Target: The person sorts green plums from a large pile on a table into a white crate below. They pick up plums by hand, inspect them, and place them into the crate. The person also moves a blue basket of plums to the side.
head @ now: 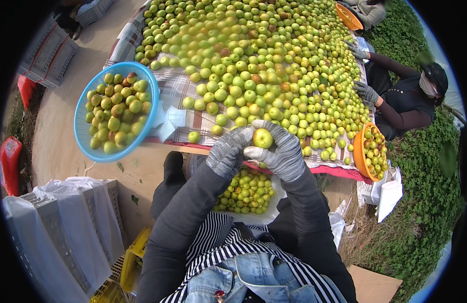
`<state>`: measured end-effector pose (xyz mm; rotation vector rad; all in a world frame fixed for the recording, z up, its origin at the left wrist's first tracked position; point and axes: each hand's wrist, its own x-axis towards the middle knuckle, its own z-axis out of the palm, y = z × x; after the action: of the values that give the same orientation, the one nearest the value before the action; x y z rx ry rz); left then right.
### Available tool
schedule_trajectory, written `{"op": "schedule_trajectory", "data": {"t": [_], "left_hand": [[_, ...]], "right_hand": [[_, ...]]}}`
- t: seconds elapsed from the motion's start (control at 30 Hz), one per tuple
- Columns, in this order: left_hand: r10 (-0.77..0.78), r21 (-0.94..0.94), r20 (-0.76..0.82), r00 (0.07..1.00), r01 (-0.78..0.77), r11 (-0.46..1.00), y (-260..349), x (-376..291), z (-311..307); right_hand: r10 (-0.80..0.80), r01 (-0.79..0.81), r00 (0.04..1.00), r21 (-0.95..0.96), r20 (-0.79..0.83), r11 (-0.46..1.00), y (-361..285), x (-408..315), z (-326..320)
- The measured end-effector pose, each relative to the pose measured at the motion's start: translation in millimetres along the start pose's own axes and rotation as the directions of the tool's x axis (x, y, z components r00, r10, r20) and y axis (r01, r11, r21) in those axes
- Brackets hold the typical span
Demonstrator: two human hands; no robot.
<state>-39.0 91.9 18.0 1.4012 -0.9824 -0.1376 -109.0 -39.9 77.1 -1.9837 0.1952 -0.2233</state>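
Between my two grey-gloved hands is a yellow-green jujube fruit (262, 138). My right hand (282, 151) curls round it with thumb and fingers. My left hand (231, 149) is beside it, fingertips close to the fruit; whether this hand holds anything is hidden. Beyond both hands, many green fruits (250, 84), some with brown patches, lie spread on a table with a plaid cloth (176, 81). Below my forearms, a lined container of similar fruits (248, 191) sits by my lap.
A blue plastic basket (154, 102) of browner fruits stands left, near pieces of paper (176, 117). An orange basket (357, 151) of fruits is at the right corner. A co-worker's gloved hands (366, 92) rest by the right edge. Grey crates (114, 197) with plastic sheets stand lower left.
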Motion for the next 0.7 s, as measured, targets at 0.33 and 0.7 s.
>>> {"op": "schedule_trajectory", "data": {"t": [0.33,0.7], "left_hand": [[-0.638,-0.654,0.618,0.46,0.75,-0.093,15.8,11.9,49.9],[-0.78,-0.776,0.308,0.544,0.618,0.125,-5.5,26.9,43.5]], "right_hand": [[0.06,-0.006,0.991,-0.415,0.117,0.91,41.1,-35.8,-37.0],[-0.1,0.179,0.984,-0.819,0.149,0.546,119.8,65.5,-30.3]]}}
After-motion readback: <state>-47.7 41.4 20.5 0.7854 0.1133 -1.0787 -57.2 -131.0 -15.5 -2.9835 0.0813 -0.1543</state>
